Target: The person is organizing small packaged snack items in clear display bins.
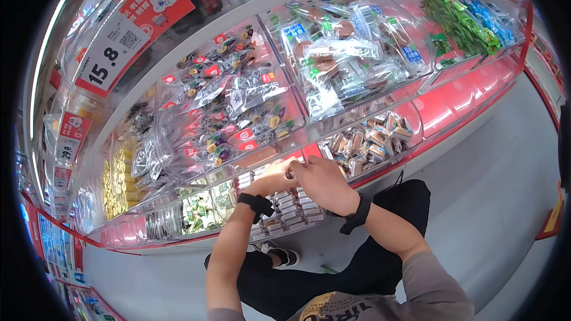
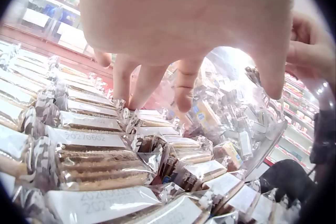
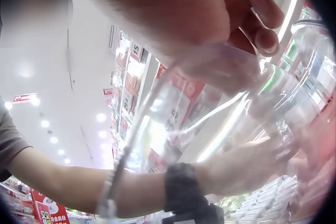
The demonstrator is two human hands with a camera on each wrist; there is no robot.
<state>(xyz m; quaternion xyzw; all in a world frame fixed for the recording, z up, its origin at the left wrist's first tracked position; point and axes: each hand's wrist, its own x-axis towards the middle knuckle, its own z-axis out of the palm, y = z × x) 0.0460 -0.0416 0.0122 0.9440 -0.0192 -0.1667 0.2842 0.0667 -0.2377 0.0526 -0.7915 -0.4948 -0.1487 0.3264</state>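
My left hand (image 1: 276, 179) reaches down into a lower bin of individually wrapped layered wafer biscuits (image 2: 102, 163). Its fingers point downward and spread, fingertips right at the packs in the left wrist view. Close beside it is my right hand (image 1: 326, 187), with its fingers bent toward the left hand. In the right wrist view, curled fingertips (image 3: 266, 40) show beyond the palm, next to a clear plastic panel (image 3: 152, 103). I cannot tell whether the right hand holds anything. Right of both hands lies a bin of other wrapped biscuit bars (image 1: 369, 142).
Above the hands, clear upper bins hold dark fruit-printed packets (image 1: 226, 107) and clear bags with brown contents (image 1: 357, 41). Green-wrapped sweets (image 1: 208, 205) lie left of the wafers. Price tags (image 1: 113, 53) stand at upper left. A red-trimmed shelf edge (image 1: 464, 119) runs along the front.
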